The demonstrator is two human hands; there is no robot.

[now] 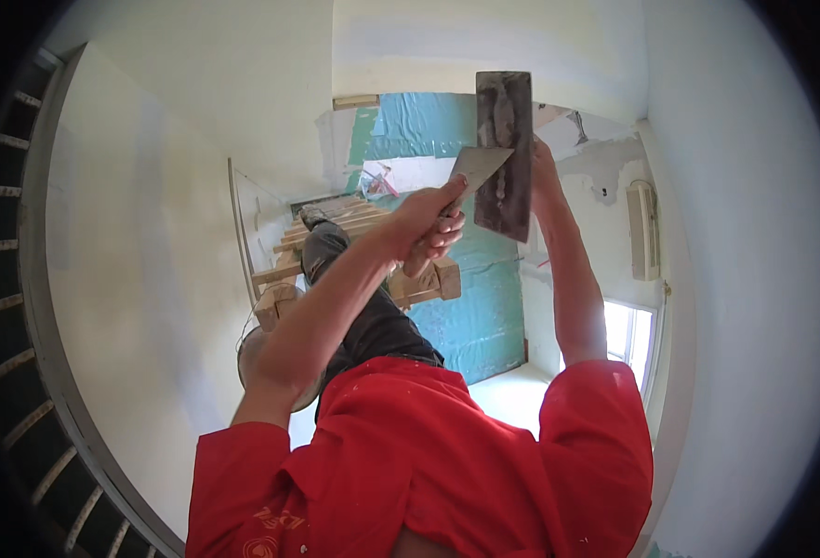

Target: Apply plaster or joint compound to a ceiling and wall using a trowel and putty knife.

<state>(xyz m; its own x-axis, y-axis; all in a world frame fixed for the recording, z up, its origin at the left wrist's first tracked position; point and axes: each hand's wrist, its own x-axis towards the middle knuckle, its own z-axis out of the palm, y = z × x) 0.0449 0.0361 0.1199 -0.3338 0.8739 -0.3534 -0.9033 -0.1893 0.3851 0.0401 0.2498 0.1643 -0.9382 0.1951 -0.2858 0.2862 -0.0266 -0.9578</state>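
Observation:
My left hand (431,223) is closed around the handle of a putty knife (478,169), its pale blade angled up to the right. Raised in front of me, a dark rectangular plastering trowel (503,209) stands nearly upright, with greyish smears on its face. My right hand (544,172) grips the trowel from behind its right edge; most of those fingers are hidden by the plate. The knife's tip overlaps the trowel's face, and it looks close to or touching it.
Below me is a slatted wooden stand (336,223) with thick wooden blocks (447,277). Blue-green sheeting (484,321) covers part of the floor. Pale walls (136,242) rise on both sides, with a barred frame (43,279) at the left. A bright window (628,335) is low at right.

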